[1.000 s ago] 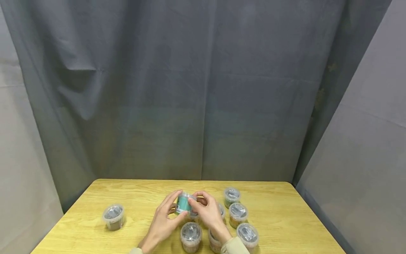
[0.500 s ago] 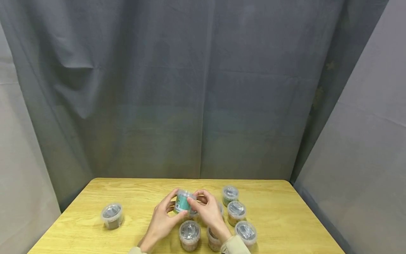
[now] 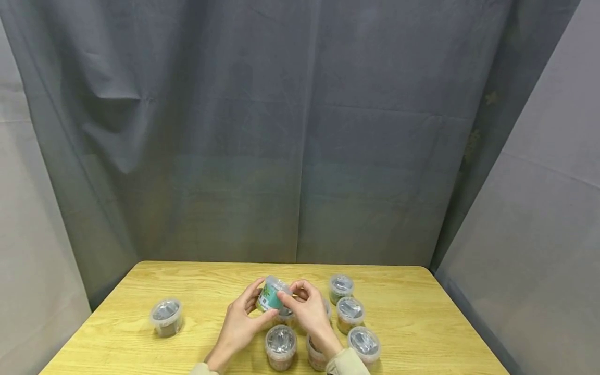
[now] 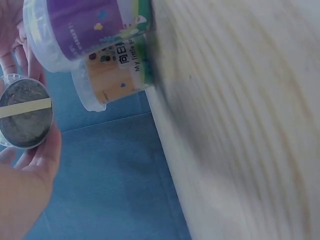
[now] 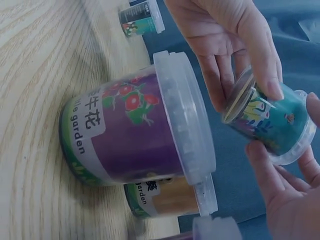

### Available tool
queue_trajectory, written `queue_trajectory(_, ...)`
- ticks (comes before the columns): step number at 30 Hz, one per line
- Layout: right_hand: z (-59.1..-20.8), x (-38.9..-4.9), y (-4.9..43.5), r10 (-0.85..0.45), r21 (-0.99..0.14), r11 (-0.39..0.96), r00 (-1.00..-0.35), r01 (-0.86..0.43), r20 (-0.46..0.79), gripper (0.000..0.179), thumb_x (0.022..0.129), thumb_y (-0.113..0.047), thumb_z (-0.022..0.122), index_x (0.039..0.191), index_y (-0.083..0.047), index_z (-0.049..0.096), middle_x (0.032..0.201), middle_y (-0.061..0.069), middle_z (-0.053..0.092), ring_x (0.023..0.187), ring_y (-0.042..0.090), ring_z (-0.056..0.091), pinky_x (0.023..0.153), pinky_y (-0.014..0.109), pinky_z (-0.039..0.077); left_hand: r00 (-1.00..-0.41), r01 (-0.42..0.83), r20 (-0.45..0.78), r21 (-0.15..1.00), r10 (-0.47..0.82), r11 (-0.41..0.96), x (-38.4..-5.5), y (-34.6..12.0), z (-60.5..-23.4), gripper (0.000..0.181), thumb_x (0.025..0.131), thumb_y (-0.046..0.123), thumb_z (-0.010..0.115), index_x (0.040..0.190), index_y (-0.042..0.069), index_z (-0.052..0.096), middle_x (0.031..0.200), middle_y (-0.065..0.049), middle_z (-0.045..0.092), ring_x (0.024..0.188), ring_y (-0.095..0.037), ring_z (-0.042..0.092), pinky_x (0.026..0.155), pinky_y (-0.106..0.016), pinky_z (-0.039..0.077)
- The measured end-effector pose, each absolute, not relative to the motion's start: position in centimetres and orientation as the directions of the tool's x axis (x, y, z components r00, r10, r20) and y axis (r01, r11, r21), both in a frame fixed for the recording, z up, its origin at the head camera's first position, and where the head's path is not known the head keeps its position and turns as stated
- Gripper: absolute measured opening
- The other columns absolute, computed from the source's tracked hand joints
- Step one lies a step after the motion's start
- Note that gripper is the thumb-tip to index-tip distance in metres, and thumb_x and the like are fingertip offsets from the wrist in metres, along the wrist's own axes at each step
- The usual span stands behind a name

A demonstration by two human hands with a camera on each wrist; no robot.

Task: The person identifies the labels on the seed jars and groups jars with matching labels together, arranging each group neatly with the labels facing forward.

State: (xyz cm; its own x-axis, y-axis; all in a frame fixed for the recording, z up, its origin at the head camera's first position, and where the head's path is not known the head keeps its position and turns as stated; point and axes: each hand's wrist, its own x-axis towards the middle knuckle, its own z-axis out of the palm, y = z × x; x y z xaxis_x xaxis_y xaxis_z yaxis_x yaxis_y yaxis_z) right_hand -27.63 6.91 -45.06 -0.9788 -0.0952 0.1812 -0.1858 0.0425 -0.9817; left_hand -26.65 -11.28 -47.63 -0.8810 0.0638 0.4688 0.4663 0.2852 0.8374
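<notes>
A small clear-lidded plastic tub with a teal label [image 3: 270, 297] is held up over the table between both hands, tilted. My left hand [image 3: 240, 324] grips it from the left, thumb beneath and fingers behind. From the right, my right hand [image 3: 307, 312] pinches it, with the thumb on the label. In the left wrist view the tub's dark round base [image 4: 26, 131] shows, crossed by a pale strip of tape [image 4: 25, 108]. The right wrist view shows painted leaves on the teal side [image 5: 287, 122].
Several similar lidded tubs stand close below and right of the hands, among them a purple-labelled tub [image 5: 132, 130] and an orange-labelled one [image 5: 172, 196]. One lone tub [image 3: 166, 317] stands at the left of the wooden table [image 3: 211, 278]. A grey curtain [image 3: 225, 156] hangs behind.
The held tub has turned and tilted in the hands, its lid end now higher and leaning right, and a leaf picture has come round on the label. Both hands stay nearly in place.
</notes>
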Motion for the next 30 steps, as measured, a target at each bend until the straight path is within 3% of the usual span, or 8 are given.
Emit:
queue_trajectory(9,-44.6,-27.5,6.6,-0.081,-0.985,0.012,-0.982,-0.173,0.172,0.037,0.083,-0.031,0.080,0.094,-0.004,0.056,0.083,-0.001,0.064,0.080,0.009,0.064,0.074,0.032,0.059,-0.862,0.489,0.504,0.799,0.055,0.349,-26.6,-11.2,-47.4,0.074,0.074,0.030,0.086,0.140,0.024,0.053,0.119,-0.004,0.069,0.108,-0.018,0.067,0.096,-0.032,0.055)
queue_trajectory(15,-44.7,-27.6,6.8,-0.057,-0.984,-0.032,-0.983,-0.173,0.174,0.035,0.083,-0.025,0.080,0.093,-0.003,0.055,0.085,-0.001,0.062,0.082,0.009,0.064,0.076,0.029,0.058,-0.892,0.449,0.448,0.861,0.063,0.237,-26.6,-11.2,-47.3,0.065,0.078,0.026,0.083,0.136,0.014,0.057,0.125,-0.009,0.066,0.115,-0.023,0.064,0.099,-0.032,0.053)
queue_trajectory(19,-45.0,-27.8,6.7,-0.047,-0.984,-0.019,-0.983,-0.177,0.178,0.034,0.084,-0.025,0.079,0.095,-0.002,0.057,0.087,-0.001,0.063,0.085,0.008,0.064,0.073,0.023,0.056,-0.882,0.467,0.468,0.850,0.054,0.244,-26.6,-11.1,-47.3,0.061,0.077,0.024,0.084,0.132,0.011,0.060,0.128,-0.009,0.065,0.113,-0.023,0.065,0.098,-0.032,0.054)
queue_trajectory(24,-44.8,-27.8,6.6,-0.030,-0.983,-0.001,-0.983,-0.181,0.181,0.034,0.084,-0.027,0.079,0.096,-0.002,0.058,0.087,0.001,0.065,0.090,0.011,0.067,0.074,0.022,0.057,-0.842,0.520,0.538,0.797,0.030,0.307,-26.6,-10.8,-47.2,0.059,0.075,0.024,0.085,0.129,0.014,0.062,0.124,-0.003,0.068,0.106,-0.018,0.068,0.096,-0.033,0.055)
queue_trajectory(30,-44.0,-27.5,7.0,-0.020,-0.967,0.163,-0.981,-0.195,0.195,0.037,0.082,-0.036,0.080,0.093,-0.007,0.060,0.089,0.002,0.070,0.097,0.013,0.067,0.077,0.023,0.056,-0.811,0.547,0.585,0.744,0.019,0.384,-26.7,-10.6,-47.2,0.057,0.073,0.021,0.087,0.126,0.019,0.063,0.121,0.003,0.069,0.104,-0.014,0.068,0.094,-0.032,0.056)
